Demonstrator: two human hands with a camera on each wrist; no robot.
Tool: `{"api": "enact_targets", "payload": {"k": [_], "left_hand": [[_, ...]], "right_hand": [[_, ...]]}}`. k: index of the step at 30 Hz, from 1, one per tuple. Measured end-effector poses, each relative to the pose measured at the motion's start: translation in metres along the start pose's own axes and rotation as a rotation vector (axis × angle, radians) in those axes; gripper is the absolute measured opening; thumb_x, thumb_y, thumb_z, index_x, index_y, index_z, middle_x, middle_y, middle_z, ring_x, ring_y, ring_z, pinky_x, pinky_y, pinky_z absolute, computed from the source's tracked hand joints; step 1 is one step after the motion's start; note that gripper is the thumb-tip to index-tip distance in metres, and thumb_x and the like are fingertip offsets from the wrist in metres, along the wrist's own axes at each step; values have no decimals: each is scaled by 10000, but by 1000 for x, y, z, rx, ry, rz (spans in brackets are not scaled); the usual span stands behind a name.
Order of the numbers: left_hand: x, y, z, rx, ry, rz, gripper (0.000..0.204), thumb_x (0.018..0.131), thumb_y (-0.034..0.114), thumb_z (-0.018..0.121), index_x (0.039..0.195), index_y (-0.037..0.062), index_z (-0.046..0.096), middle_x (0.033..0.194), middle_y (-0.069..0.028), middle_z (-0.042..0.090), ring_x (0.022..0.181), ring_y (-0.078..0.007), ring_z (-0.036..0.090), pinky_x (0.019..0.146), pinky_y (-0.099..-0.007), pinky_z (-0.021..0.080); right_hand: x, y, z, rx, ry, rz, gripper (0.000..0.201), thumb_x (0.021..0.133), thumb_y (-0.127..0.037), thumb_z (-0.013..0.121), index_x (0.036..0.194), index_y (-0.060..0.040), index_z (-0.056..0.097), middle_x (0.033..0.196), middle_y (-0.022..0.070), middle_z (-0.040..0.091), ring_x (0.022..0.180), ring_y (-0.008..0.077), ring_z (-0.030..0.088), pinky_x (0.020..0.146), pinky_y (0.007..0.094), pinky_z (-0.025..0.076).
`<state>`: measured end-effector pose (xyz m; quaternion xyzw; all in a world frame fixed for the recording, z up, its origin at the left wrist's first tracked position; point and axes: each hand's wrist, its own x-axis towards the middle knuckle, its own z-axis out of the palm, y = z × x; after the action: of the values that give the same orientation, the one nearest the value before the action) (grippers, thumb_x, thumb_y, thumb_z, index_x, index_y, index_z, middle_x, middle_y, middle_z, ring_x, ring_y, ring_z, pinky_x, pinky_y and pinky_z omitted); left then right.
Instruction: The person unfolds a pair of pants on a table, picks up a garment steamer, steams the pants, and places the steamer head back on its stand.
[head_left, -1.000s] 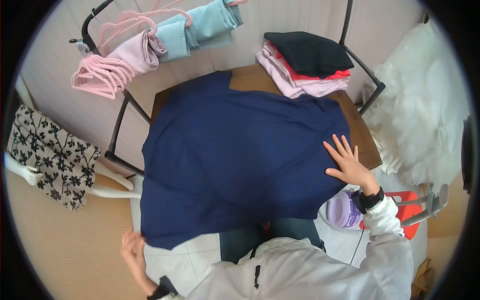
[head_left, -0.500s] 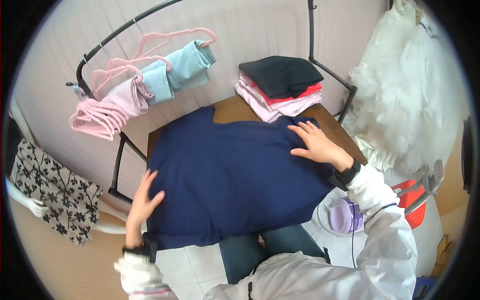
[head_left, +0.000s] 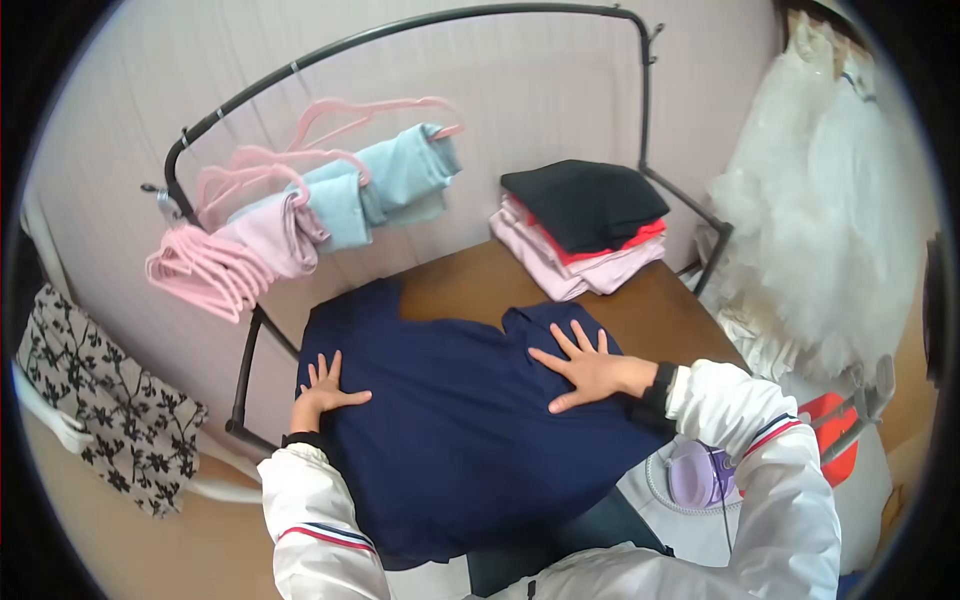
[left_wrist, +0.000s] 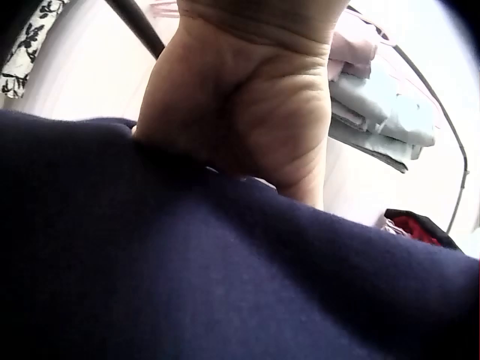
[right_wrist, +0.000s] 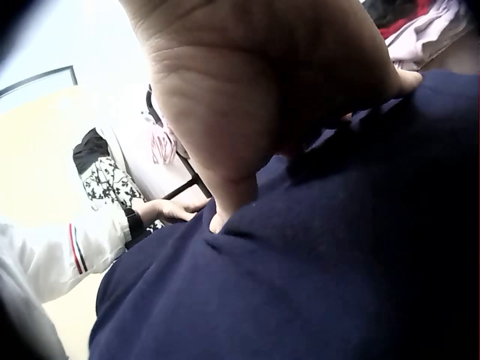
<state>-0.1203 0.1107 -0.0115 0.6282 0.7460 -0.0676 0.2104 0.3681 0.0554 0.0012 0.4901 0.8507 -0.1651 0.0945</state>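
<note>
A navy blue garment [head_left: 450, 430] lies spread over a brown table, its near edge hanging over the front by the person's legs. My left hand [head_left: 328, 388] rests on its left side, fingers spread and pointing away. On the upper right part my right hand [head_left: 588, 374] lies with fingers fanned out, pressing the cloth. In the right wrist view the thumb [right_wrist: 225, 210] touches the fabric beside small creases. The left wrist view shows the left palm [left_wrist: 240, 105] low over the cloth, with the fingertips hidden behind it.
Behind the garment, a folded stack [head_left: 585, 225] of black, red and pink clothes sits on the brown table [head_left: 450, 280]. Pink hangers [head_left: 205, 270] and folded trousers [head_left: 400, 180] hang from a black rack [head_left: 420, 22]. White dresses [head_left: 810, 210] hang right; a purple appliance [head_left: 700, 475] stands below.
Both hands have come down onto the garment, the left from beyond its near left corner. The garment has shifted nearer the person, baring more table behind it. The head view has tilted up.
</note>
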Motion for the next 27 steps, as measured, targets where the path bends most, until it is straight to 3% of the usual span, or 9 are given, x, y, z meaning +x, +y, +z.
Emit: {"api": "enact_targets", "payload": {"k": [2,7,13,16,20,22,23,25,27], "left_hand": [[-1,-28,2,-82,49,-42,1406,533,765,745,1537,235,-86,1587,-214,-96,1461,-404,-87,1156,-566,109],[8,-63,7,-196,54,-126,1393,575,767,721,1526,211,-132,1580,-255,5,1462,-418,-28,1169,-531,122],[65,-85,-2,-260,223,6,1219,716,702,673,1540,105,2,1567,-281,53,1460,-416,55,1175,-480,159],[102,-104,-4,-173,397,76,1081,788,600,676,1522,39,116,1532,-315,164,1431,-430,179,1168,-429,208],[64,-37,-33,-20,470,55,1008,794,472,721,1510,34,163,1509,-323,217,1403,-430,254,1138,-458,265],[40,1,-29,44,538,292,970,806,421,719,1509,38,172,1509,-321,220,1397,-452,251,1129,-501,259],[27,18,-17,-13,511,355,957,818,408,713,1518,60,161,1527,-312,183,1415,-478,181,1137,-528,220],[-33,68,-14,-117,220,340,1069,775,516,718,1540,113,89,1565,-290,37,1445,-479,-11,1122,-624,98],[-80,91,8,-44,153,388,1114,747,546,730,1540,113,79,1561,-298,-1,1440,-484,-70,1113,-644,58]], "right_hand": [[35,-8,-11,3,17,-17,1032,748,-750,587,1543,-288,119,1572,274,-40,1418,534,-79,1047,740,70],[127,-1,-30,17,104,2,990,776,-806,469,1544,-293,113,1583,243,-27,1439,481,-85,1072,711,17],[186,22,-60,91,68,106,1079,725,-844,488,1549,-289,67,1592,202,-85,1440,452,-140,1102,664,-18],[207,41,-66,166,97,118,1224,653,-842,580,1552,-208,44,1594,193,-86,1441,453,-128,1139,608,59],[226,53,-71,204,120,115,1357,569,-852,643,1548,-133,39,1591,210,-67,1429,493,-102,1137,612,86],[230,51,-76,196,113,133,1343,580,-839,650,1548,-141,37,1591,210,-56,1434,482,-98,1137,613,89],[230,49,-77,185,108,156,1329,590,-826,658,1549,-148,34,1592,209,-44,1439,471,-94,1137,613,93],[230,48,-75,196,115,159,1314,601,-811,665,1548,-149,40,1590,218,-27,1440,474,-74,1140,606,97],[233,53,-67,238,193,100,1308,606,-827,644,1548,-136,56,1587,230,-34,1436,486,-81,1144,595,99]]}}
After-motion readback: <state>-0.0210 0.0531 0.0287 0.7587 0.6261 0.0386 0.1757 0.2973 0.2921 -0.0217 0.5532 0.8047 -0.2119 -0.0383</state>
